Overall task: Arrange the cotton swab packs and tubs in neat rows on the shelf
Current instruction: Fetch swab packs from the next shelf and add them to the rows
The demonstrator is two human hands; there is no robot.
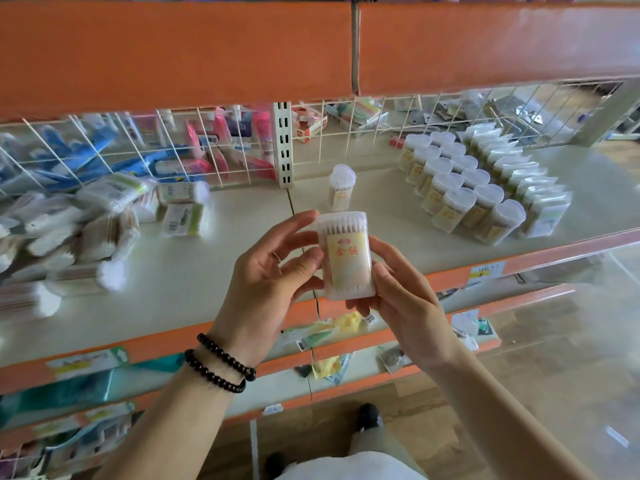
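I hold a clear cotton swab tub (347,258) with a yellow label upright in front of the shelf (214,258). My left hand (273,275) grips its left side with thumb and fingers. My right hand (398,289) cups its bottom and right side. A single tub (341,186) stands alone at mid-shelf. On the right, several tubs (460,192) stand in two neat rows, with a row of flat swab packs (526,181) beside them. A loose heap of swab packs (86,223) lies on the shelf's left part.
An orange upper shelf (311,46) overhangs the work area. A white wire grid (214,147) backs the shelf, with boxed goods behind it. Lower orange-edged shelves (346,344) hold small packets. My shoes (369,415) stand on the wooden floor below.
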